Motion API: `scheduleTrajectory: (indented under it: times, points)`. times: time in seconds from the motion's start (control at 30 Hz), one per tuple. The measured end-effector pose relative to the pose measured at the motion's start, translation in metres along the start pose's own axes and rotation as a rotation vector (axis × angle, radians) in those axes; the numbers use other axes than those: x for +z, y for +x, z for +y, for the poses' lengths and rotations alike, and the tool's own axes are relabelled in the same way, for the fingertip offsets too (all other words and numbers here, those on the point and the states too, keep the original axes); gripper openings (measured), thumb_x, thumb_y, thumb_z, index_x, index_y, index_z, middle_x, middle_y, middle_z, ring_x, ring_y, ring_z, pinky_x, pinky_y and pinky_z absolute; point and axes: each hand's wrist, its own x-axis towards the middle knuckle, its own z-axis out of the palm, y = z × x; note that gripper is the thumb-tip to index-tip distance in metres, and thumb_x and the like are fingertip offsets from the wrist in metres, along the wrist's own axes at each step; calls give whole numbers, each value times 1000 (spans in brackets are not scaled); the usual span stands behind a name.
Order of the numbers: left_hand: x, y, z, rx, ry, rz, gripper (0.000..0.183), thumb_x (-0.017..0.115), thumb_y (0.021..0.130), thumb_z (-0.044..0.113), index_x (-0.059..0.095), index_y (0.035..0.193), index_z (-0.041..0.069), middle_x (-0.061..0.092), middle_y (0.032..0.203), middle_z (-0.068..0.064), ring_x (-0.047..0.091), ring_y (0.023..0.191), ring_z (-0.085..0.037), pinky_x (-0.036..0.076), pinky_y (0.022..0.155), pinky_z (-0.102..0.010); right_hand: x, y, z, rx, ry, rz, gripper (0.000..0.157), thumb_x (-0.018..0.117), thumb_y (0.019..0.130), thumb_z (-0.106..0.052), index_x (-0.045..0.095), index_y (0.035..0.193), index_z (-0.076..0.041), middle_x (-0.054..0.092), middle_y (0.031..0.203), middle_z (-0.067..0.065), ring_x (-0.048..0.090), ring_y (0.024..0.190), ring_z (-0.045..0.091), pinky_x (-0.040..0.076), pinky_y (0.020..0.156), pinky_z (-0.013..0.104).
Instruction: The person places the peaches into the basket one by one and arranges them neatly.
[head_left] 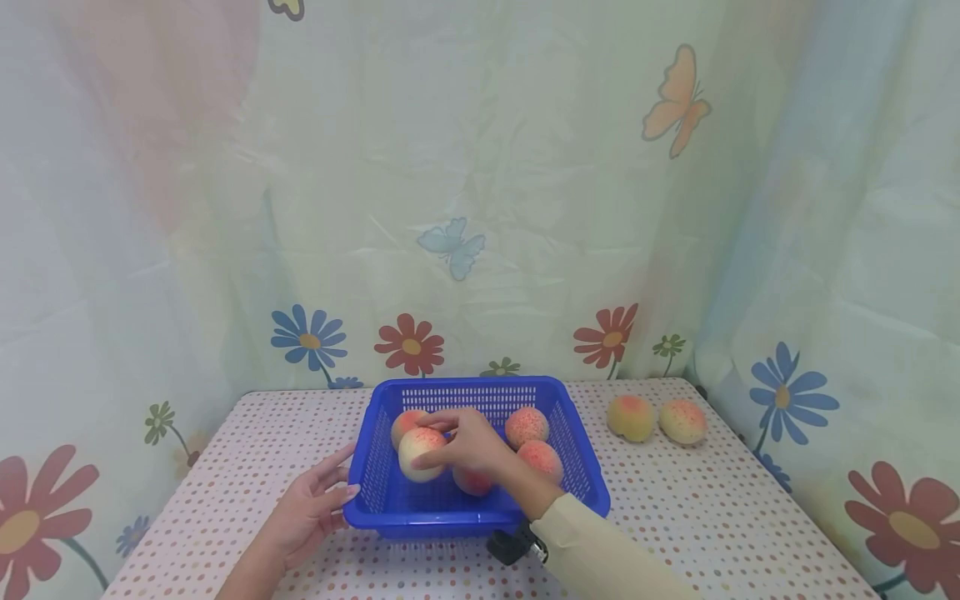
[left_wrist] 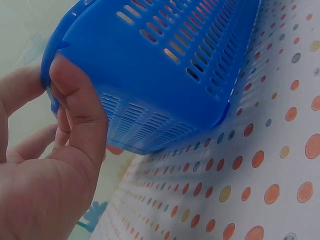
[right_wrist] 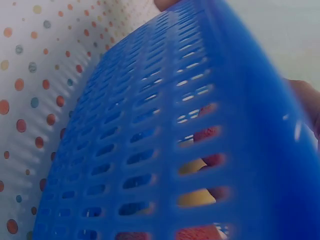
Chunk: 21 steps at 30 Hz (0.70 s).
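Observation:
A blue plastic basket [head_left: 480, 521] with slotted walls stands on the table and holds several peaches. My left hand [head_left: 311, 504] is at its left side; in the left wrist view, thumb and fingers pinch the rim [left_wrist: 50, 55] near a corner. Inside the basket, my right hand [head_left: 476, 450] grips a pale peach with a red blush [head_left: 420, 457] between thumb and fingers. Behind that one sits an orange-pink peach [head_left: 407, 422]. A red peach [head_left: 472, 482] is partly hidden below the right hand. Two speckled peaches, one farther back [head_left: 527, 427], lie at the right. The basket wall [right_wrist: 145, 130] mostly blocks the right wrist view.
Two more peaches, a yellowish one [head_left: 630, 419] and a paler one [head_left: 682, 422], lie on the dotted tablecloth [head_left: 675, 500] to the basket's right. A curtain [head_left: 480, 167] printed with flowers and butterflies hangs behind the table and along both sides.

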Motion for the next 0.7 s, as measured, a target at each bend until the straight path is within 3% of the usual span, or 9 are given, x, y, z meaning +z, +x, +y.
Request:
scheduleTrajectory:
  times: [0.1, 0.23, 0.33, 0.53, 0.7]
  points:
    - [0, 1, 0, -1, 0, -2, 71, 64, 89, 15, 27, 148, 24, 52, 126, -18, 64, 100, -27, 56, 81, -40, 4, 1, 1, 12, -23, 10, 60, 85, 63, -42, 67, 117, -25, 69, 106, -5, 60, 103, 17, 52, 83, 35]
    - [-1, 1, 0, -6, 1, 2, 71, 64, 88, 15, 27, 148, 23, 52, 125, -17, 65, 98, -26, 56, 80, -40, 10, 2, 0, 40, -6, -10, 62, 85, 63, -38, 65, 120, -23, 69, 108, -2, 61, 99, 17, 55, 73, 30]
    - [-1, 0, 0, -8, -5, -4, 71, 63, 89, 14, 27, 148, 23, 51, 127, -18, 64, 100, -28, 56, 80, -40, 14, 4, 1, 54, 42, -38, 61, 86, 64, -32, 65, 120, -20, 69, 108, 0, 62, 92, 18, 56, 64, 29]
    - [0, 1, 1, -3, -5, -18, 72, 64, 88, 14, 26, 149, 22, 47, 131, -22, 63, 104, -31, 56, 81, -41, 21, 5, 4, 101, 122, -49, 58, 87, 63, -28, 66, 117, -19, 67, 102, 0, 61, 77, 16, 57, 60, 35]
    - [0, 0, 0, -8, -10, -11, 71, 63, 89, 13, 26, 149, 22, 50, 128, -19, 64, 102, -29, 56, 81, -41, 28, 3, 5, 106, 62, -31, 61, 85, 64, -34, 64, 120, -18, 65, 103, 0, 62, 71, 14, 56, 57, 31]
